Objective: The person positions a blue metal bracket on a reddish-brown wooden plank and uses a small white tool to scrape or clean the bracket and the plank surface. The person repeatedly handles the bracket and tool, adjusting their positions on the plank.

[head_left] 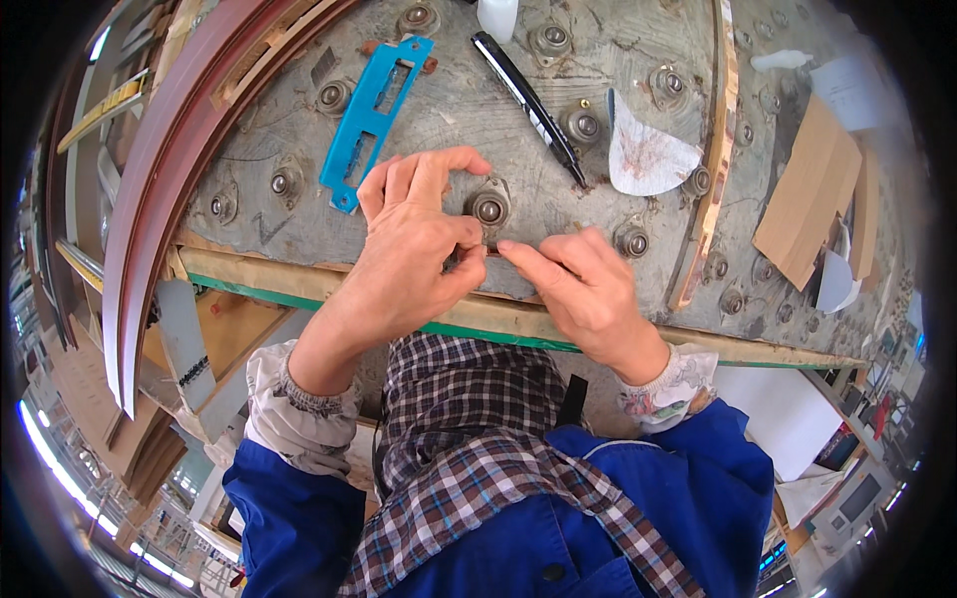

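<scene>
My left hand (414, 244) is over the near edge of the worktable (638, 120), thumb and forefinger pinched together and the other fingers raised. Close beside it, my right hand (588, 299) has its fingers curled and its thumb and forefinger pointing at the left fingertips. Between the two hands there is a tiny dark reddish bit, too small to name. A ball roller (489, 207) set in the tabletop stands just beyond the fingertips. A blue metal plate with rectangular cut-outs (351, 149) lies beyond my left hand. A black marker pen (528, 105) lies slantwise past the roller.
Several ball rollers stud the grey tabletop. Long curved brown strips (179, 130) stand at the left. A worn white pad (648, 149) lies right of the pen, beside a wooden strip (710, 169). Wood-grain panels (809, 194) lie farther right. A green edge runs along the table front.
</scene>
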`<state>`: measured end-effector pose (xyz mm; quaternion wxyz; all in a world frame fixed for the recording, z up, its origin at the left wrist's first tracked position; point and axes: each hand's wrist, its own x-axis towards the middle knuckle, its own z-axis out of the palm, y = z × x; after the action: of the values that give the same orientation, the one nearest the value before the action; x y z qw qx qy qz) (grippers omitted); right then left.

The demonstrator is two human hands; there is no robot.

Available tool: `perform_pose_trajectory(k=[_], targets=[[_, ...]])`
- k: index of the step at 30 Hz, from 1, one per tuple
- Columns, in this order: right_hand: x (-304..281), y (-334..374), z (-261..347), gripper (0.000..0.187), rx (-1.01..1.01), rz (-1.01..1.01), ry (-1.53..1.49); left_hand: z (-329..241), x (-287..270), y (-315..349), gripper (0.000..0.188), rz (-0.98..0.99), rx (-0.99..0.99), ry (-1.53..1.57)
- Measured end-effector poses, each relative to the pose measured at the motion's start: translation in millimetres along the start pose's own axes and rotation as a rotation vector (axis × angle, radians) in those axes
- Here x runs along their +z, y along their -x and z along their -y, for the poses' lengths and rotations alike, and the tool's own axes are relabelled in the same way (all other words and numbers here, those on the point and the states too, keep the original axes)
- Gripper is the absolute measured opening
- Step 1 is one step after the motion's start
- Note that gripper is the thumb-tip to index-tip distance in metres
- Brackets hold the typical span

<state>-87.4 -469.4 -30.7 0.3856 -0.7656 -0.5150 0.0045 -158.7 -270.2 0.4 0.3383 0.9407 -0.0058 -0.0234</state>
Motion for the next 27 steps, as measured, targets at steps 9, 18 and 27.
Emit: perform_pose_trajectory(k=[9,18,27], targets=[[-0.8,-5.2,-9.4,0.039,-0.076,0.057,-0.004,-0.2,1.4,-0.8,0.006,-0.009,0.006,0.014],[-5.3,-8.2,-10.8,0.036,-0.13,0.107,0.02,-4.4,13.7,4.1,0.007,-0.08,-0.01,-0.047],[-5.4,-4.0,-17.0,0.041,-0.164,0.101,0.019,-8.4,5.1,10.5,0.017,-0.165,-0.075,-0.138]])
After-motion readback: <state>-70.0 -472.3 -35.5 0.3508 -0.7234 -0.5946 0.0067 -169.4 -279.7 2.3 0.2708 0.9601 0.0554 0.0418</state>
